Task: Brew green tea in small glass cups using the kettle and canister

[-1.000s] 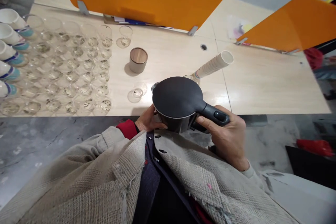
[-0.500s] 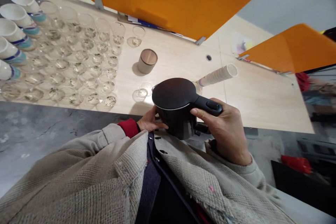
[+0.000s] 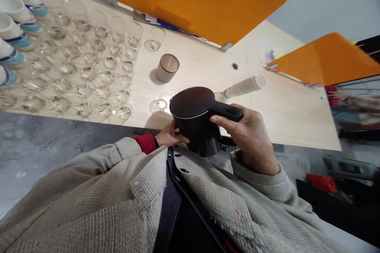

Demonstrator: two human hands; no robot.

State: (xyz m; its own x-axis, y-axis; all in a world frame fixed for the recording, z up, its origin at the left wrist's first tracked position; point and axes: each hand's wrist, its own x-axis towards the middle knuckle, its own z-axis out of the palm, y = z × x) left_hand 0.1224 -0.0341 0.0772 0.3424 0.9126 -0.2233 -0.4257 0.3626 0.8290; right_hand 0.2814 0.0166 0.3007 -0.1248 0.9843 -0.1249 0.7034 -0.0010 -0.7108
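Hands both on a matte black electric kettle (image 3: 192,126), held up in front of the chest, just over the near edge of a pale wood-grain table (image 3: 291,118). Right hand (image 3: 246,136) closed firmly around the kettle's handle (image 3: 228,110). Left hand (image 3: 170,134) cupped against the left side of the kettle's body, gripping it from below the rim.

Just beyond the kettle, on the far left, a small clear glass (image 3: 160,104) on the tabletop. Past the kettle's far right, a stack of paper cups (image 3: 245,89) lying on its side. Farther left, a lidded canister with a wooden top (image 3: 168,68), standing upright beside tight rows of small clear glasses (image 3: 89,67), with leaves in their bottoms. At the far left edge, white cups banded in blue and teal (image 3: 14,19), tilted over in a line. Along the far side and right, orange desk dividers (image 3: 190,0). Nearest the camera, a coarse burlap jacket (image 3: 89,197) over a red cuff (image 3: 145,142), and a grey stone floor (image 3: 35,142) below the table's near edge.
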